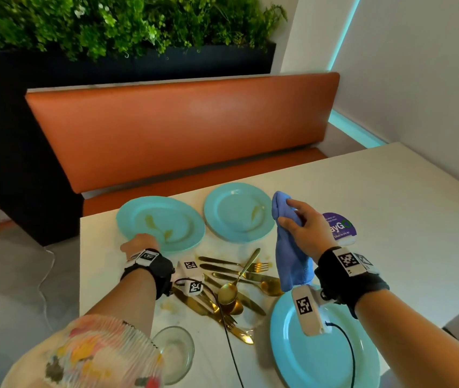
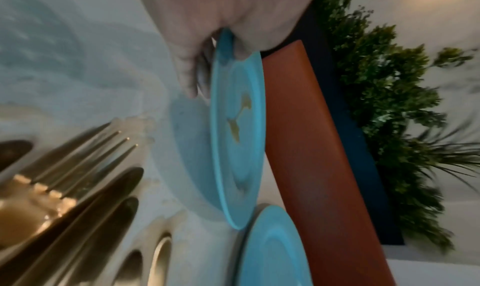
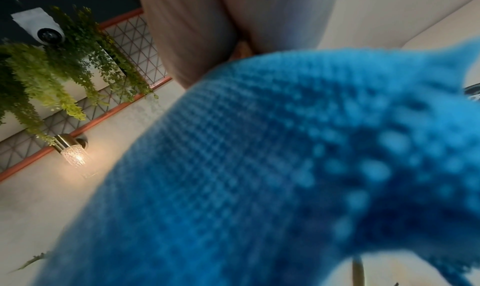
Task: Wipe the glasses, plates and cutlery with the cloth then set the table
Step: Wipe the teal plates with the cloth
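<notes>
My left hand (image 1: 138,242) pinches the near rim of a stained turquoise plate (image 1: 166,219) at the table's far left; the left wrist view shows that plate (image 2: 237,138) with its near edge lifted off the table, thumb on top and fingers (image 2: 188,79) under. My right hand (image 1: 302,228) holds a blue cloth (image 1: 290,256) up in the air, right of a second stained plate (image 1: 238,212). The cloth (image 3: 272,167) fills the right wrist view. Gold cutlery (image 1: 234,284) lies in a heap mid-table. A third plate (image 1: 332,368) sits at the near right and a glass (image 1: 175,354) at the near left.
The white table (image 1: 390,191) has smears near the cutlery. A purple-and-white sign (image 1: 340,226) stands behind my right hand. An orange bench (image 1: 180,130) runs along the far edge, with a planter (image 1: 110,23) behind it. Black cables trail across the near table.
</notes>
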Available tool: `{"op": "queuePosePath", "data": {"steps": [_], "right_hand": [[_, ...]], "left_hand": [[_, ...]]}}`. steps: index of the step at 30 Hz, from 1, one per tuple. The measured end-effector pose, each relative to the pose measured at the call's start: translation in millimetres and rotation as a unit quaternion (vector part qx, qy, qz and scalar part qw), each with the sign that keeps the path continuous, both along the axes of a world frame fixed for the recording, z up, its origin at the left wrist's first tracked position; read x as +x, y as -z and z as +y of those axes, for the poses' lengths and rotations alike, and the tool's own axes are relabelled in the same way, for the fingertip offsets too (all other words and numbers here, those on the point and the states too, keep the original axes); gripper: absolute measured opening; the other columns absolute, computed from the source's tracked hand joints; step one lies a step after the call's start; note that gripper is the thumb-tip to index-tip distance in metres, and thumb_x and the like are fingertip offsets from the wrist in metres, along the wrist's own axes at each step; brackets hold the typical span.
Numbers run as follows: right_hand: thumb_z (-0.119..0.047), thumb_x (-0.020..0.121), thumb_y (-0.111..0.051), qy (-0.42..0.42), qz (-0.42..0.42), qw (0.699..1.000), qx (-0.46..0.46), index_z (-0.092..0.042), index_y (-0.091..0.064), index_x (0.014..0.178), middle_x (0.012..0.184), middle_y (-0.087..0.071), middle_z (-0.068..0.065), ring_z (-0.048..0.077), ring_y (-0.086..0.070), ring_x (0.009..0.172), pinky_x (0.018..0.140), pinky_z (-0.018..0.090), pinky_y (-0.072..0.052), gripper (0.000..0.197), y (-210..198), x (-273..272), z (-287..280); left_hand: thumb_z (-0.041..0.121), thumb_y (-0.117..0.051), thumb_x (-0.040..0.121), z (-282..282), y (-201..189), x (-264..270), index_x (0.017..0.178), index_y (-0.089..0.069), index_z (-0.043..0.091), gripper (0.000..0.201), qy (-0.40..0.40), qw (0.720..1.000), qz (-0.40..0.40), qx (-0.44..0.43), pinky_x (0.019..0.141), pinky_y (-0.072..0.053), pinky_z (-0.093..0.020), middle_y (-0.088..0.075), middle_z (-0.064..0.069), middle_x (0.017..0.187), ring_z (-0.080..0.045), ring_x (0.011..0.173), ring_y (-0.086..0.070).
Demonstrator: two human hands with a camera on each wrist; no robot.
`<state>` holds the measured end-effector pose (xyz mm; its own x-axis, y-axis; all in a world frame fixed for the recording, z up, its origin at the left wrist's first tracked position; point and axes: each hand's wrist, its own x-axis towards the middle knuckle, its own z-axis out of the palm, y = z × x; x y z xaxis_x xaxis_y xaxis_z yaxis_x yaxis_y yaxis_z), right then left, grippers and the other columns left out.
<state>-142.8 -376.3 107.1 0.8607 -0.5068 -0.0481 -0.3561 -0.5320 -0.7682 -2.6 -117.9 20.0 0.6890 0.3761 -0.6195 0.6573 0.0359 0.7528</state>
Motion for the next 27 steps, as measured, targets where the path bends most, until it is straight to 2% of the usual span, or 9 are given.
{"op": "queuePosePath", "data": {"steps": [5, 10, 12, 15, 19, 21, 23, 25, 27], "right_hand": [[-0.026, 0.087, -0.062, -0.002, -0.026, 1.000, -0.006, -0.016, -0.051, 0.132, 0.129, -0.059, 0.007, 0.023, -0.056, 0.112, 0.092, 0.027, -0.042, 0.047, -11.2, -6.2, 3.3], [-0.026, 0.088, -0.061, -0.003, -0.050, 0.998, -0.033, -0.016, -0.055, 0.128, 0.123, -0.063, 0.011, 0.028, -0.059, 0.108, 0.095, 0.036, -0.046, 0.042, -30.2, 0.0, 6.6], [-0.025, 0.088, -0.060, -0.010, -0.068, 0.996, -0.061, -0.015, -0.056, 0.128, 0.124, -0.062, 0.011, 0.030, -0.058, 0.110, 0.094, 0.033, -0.042, 0.041, -40.3, 10.6, 9.7], [-0.022, 0.090, -0.058, -0.011, -0.117, 0.984, -0.132, -0.013, -0.058, 0.127, 0.126, -0.058, 0.015, 0.031, -0.053, 0.116, 0.092, 0.025, -0.036, 0.038, -51.7, 25.3, 17.8], [-0.031, 0.083, -0.050, -0.158, -0.225, 0.923, -0.269, -0.014, -0.065, 0.116, 0.107, -0.063, 0.017, 0.040, -0.060, 0.092, 0.084, 0.039, -0.048, 0.040, -37.7, 3.6, 53.5], [-0.024, 0.080, -0.050, -0.254, -0.232, 0.883, -0.318, -0.023, -0.060, 0.115, 0.105, -0.064, 0.012, 0.036, -0.061, 0.085, 0.077, 0.041, -0.052, 0.036, -18.2, -22.3, 57.4], [-0.016, 0.078, -0.054, -0.295, -0.223, 0.858, -0.356, -0.029, -0.054, 0.113, 0.106, -0.062, 0.007, 0.032, -0.062, 0.081, 0.072, 0.037, -0.055, 0.038, -8.4, -46.4, 39.4], [-0.004, 0.072, -0.064, -0.258, -0.221, 0.856, -0.388, -0.030, -0.052, 0.110, 0.103, -0.060, 0.009, 0.033, -0.062, 0.073, 0.066, 0.035, -0.054, 0.047, -6.8, -52.5, 7.5], [-0.007, 0.075, -0.058, -0.175, -0.222, 0.879, -0.385, -0.027, -0.051, 0.110, 0.097, -0.061, 0.019, 0.037, -0.061, 0.070, 0.066, 0.039, -0.053, 0.041, -18.8, -41.4, -15.5]], "left_hand": [[0.022, -0.034, 0.102, -14.7, -52.4, -11.8, 0.136, -0.034, 0.002, 0.040, -0.091, 0.986, -0.138, -0.001, 0.096, -0.042, -0.042, -0.048, -0.025, 0.134, -0.039, 0.121, -0.050], [0.029, -0.029, 0.103, -36.7, -89.8, -46.2, 0.129, -0.043, 0.018, 0.032, 0.062, 0.948, -0.291, -0.110, 0.094, -0.047, -0.042, -0.055, -0.017, 0.126, -0.030, 0.107, -0.056], [0.032, -0.028, 0.103, -49.7, -102.4, -62.7, 0.125, -0.045, 0.024, 0.029, 0.145, 0.932, -0.297, -0.152, 0.095, -0.048, -0.044, -0.057, -0.010, 0.120, -0.026, 0.105, -0.057], [0.029, -0.027, 0.103, -70.1, -118.7, -87.7, 0.115, -0.047, 0.025, 0.023, 0.211, 0.904, -0.301, -0.218, 0.083, -0.051, -0.035, -0.059, -0.004, 0.108, -0.019, 0.096, -0.059], [0.028, -0.025, 0.104, -82.6, -129.3, -100.0, 0.104, -0.048, 0.020, 0.024, 0.228, 0.892, -0.300, -0.249, 0.070, -0.050, -0.028, -0.058, -0.006, 0.095, -0.019, 0.087, -0.057], [0.029, -0.027, 0.104, -78.9, -129.2, -98.6, 0.110, -0.047, 0.016, 0.026, 0.216, 0.900, -0.292, -0.242, 0.077, -0.052, -0.033, -0.059, -0.008, 0.101, -0.021, 0.093, -0.059], [0.032, -0.028, 0.103, -71.8, -126.0, -96.7, 0.122, -0.046, 0.019, 0.029, 0.213, 0.901, -0.277, -0.257, 0.091, -0.051, -0.046, -0.059, -0.011, 0.117, -0.028, 0.104, -0.060], [0.033, -0.029, 0.103, -66.5, -126.7, -97.5, 0.118, -0.048, 0.027, 0.025, 0.224, 0.899, -0.271, -0.260, 0.094, -0.048, -0.053, -0.059, -0.013, 0.119, -0.033, 0.107, -0.060], [0.033, -0.030, 0.103, -67.4, -128.8, -99.7, 0.114, -0.049, 0.030, 0.022, 0.246, 0.890, -0.274, -0.270, 0.094, -0.048, -0.055, -0.060, -0.012, 0.118, -0.032, 0.107, -0.060]]}}
